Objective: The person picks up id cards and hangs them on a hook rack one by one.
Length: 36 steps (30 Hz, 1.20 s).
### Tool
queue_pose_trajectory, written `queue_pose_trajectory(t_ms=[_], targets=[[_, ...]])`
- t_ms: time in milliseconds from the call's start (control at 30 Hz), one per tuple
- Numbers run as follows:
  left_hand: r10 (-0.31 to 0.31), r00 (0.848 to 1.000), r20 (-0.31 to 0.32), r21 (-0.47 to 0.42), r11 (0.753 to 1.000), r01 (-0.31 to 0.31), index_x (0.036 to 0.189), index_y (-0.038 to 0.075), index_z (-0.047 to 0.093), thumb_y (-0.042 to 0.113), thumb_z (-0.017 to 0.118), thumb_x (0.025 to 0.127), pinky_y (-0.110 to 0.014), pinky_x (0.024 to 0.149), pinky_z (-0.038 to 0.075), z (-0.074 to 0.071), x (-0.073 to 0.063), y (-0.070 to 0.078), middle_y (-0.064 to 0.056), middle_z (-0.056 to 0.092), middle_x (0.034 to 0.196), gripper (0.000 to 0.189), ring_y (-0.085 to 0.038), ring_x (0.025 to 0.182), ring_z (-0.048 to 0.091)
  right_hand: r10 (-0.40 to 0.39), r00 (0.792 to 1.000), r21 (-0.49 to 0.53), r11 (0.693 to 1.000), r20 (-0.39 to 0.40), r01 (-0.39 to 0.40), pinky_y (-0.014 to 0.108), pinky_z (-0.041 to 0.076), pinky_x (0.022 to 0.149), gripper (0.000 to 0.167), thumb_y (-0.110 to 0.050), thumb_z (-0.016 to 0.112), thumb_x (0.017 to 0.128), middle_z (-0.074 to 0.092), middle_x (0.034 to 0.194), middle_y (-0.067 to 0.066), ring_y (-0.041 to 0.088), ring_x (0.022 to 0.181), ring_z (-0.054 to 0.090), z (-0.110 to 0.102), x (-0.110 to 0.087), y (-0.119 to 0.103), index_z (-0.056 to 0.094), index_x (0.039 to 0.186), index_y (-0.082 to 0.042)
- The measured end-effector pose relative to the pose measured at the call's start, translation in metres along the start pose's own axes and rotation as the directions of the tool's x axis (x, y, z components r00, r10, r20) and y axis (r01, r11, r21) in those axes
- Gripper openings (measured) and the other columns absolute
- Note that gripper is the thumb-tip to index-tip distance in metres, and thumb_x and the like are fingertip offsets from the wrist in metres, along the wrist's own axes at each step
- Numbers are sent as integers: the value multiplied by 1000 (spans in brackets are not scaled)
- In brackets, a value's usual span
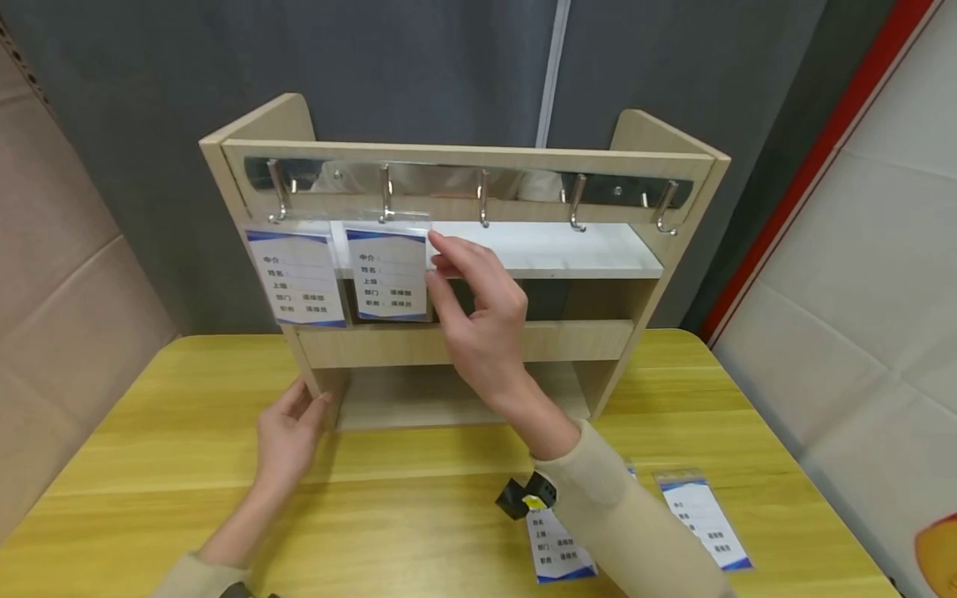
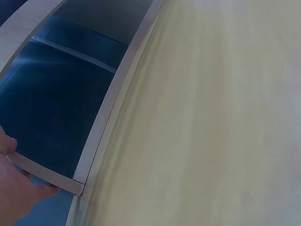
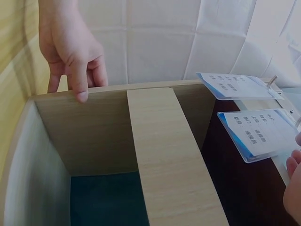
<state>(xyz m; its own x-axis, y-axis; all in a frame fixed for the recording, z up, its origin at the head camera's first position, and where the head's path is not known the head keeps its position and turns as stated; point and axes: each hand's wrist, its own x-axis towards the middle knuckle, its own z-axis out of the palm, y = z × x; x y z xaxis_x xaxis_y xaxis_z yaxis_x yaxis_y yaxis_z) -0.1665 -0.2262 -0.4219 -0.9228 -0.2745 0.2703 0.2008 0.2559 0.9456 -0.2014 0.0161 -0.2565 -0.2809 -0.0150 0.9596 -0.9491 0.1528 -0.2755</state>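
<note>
A wooden shelf unit (image 1: pixel 478 345) with a row of metal hooks stands on the table. A name badge (image 1: pixel 389 278) in a clear holder hangs at the second hook from the left. My right hand (image 1: pixel 482 311) has thumb and index fingertips at this badge's right edge and seems to pinch it; the exact contact is hard to see. Another badge (image 1: pixel 299 282) hangs from the leftmost hook. Low on the shelf's left side panel, my left hand (image 1: pixel 287 436) grips the edge, its thumb on the inner side in the right wrist view (image 3: pixel 70 52).
Two more badges lie on the yellow table (image 1: pixel 149 465): one badge (image 1: pixel 553 548) partly under the right forearm, another badge (image 1: pixel 706 523) farther right. The three hooks on the right (image 1: pixel 577 203) carry nothing. Dark panels (image 1: pixel 426 66) stand behind the shelf.
</note>
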Motion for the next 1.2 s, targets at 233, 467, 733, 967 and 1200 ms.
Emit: queue_pose_trajectory(t_ms=[233, 467, 733, 967, 1200], targets=[[20, 1000, -2, 2, 1000, -20, 149, -1, 49, -2, 59, 101, -12, 90, 52, 2, 0, -2, -28, 55, 142, 49, -42, 127, 56, 2, 1000, 168, 986, 19, -5, 41, 62, 90, 29, 22, 67, 87, 66, 109, 32, 37, 94, 66, -14, -12, 1, 64, 115, 19], [1, 1000, 13, -12, 1000, -1, 150, -2, 47, -1, 60, 101, -12, 91, 50, 3, 0, -1, -30, 52, 144, 50, -43, 129, 55, -51, 996, 127, 991, 79, 41, 36, 62, 88, 32, 23, 70, 82, 68, 110, 28, 32, 95, 68, -38, -27, 1, 66, 113, 16], [-17, 1000, 17, 9, 1000, 17, 151, -1, 45, 1, 59, 102, -12, 93, 49, 2, -1, 3, -26, 51, 147, 51, -41, 131, 54, 21, 987, 123, 992, 158, -40, 31, 63, 86, 29, 11, 72, 90, 71, 109, 24, 28, 95, 71, -72, -53, 4, 68, 118, 10], [-23, 1000, -2, 22, 999, 23, 151, 0, 46, 1, 60, 102, -11, 93, 49, 1, -1, 4, -24, 52, 146, 51, -40, 131, 54, 315, 933, 171, 923, 175, -344, 34, 62, 89, 31, 9, 69, 93, 69, 112, 30, 30, 101, 71, -99, -81, 7, 63, 122, 17], [-30, 1000, -2, -10, 1000, 30, 151, 1, 45, 1, 60, 102, -12, 93, 50, 2, -1, 2, -23, 51, 147, 51, -41, 132, 52, 496, 822, 75, 842, 281, -534, 28, 62, 88, 32, 15, 62, 94, 68, 112, 31, 16, 102, 71, -131, -109, 12, 62, 126, 14]])
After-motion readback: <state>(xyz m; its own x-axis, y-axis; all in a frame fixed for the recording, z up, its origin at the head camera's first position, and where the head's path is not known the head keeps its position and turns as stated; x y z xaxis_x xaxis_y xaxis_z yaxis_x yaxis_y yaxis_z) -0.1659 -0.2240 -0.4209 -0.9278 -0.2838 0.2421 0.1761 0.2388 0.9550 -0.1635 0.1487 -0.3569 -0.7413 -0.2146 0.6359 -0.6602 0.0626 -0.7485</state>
